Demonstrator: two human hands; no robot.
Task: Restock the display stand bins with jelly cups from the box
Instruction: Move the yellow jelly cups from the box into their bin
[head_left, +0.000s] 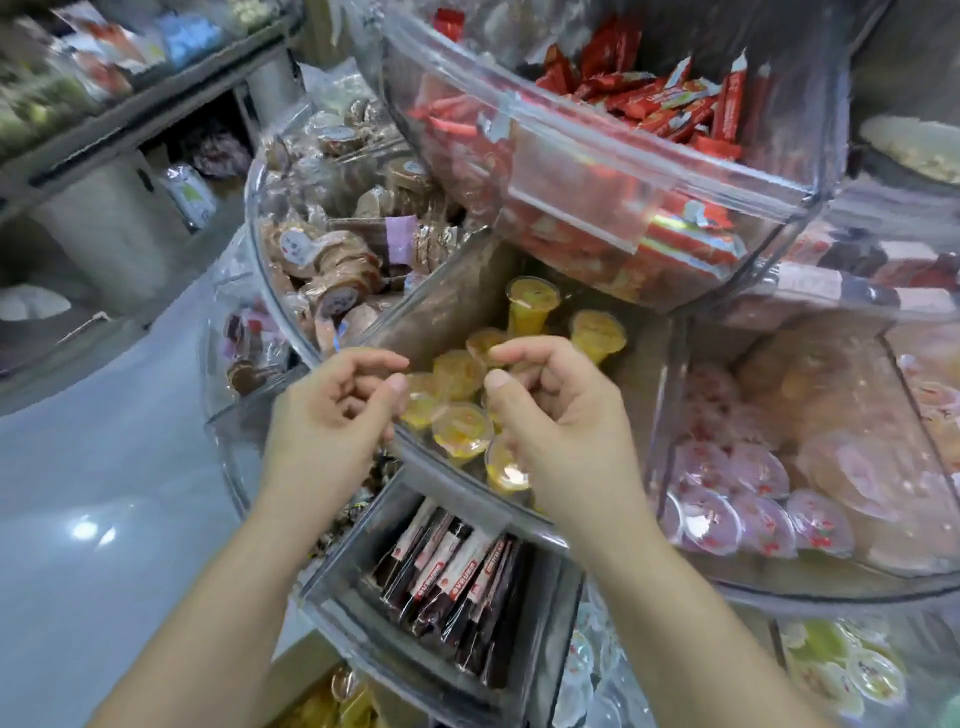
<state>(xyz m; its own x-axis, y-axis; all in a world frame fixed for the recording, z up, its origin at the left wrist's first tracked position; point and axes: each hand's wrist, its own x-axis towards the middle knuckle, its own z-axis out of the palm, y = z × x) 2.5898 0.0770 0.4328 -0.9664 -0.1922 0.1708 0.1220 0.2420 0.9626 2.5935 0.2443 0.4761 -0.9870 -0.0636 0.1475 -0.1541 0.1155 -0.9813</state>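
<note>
While both hands hang over the front rim of the clear bin, the yellow jelly cups lie heaped just below and between them, ahead of the fingertips, with two tall cups standing upright at the back. The left hand and the right hand both have fingers loosely curled toward the thumb, and I can see nothing held in either; the right looks slightly nearer the heap, partly covering one cup. The box is not clearly in view, only a yellowish corner at the bottom edge, and the cups under the right palm are hidden.
</note>
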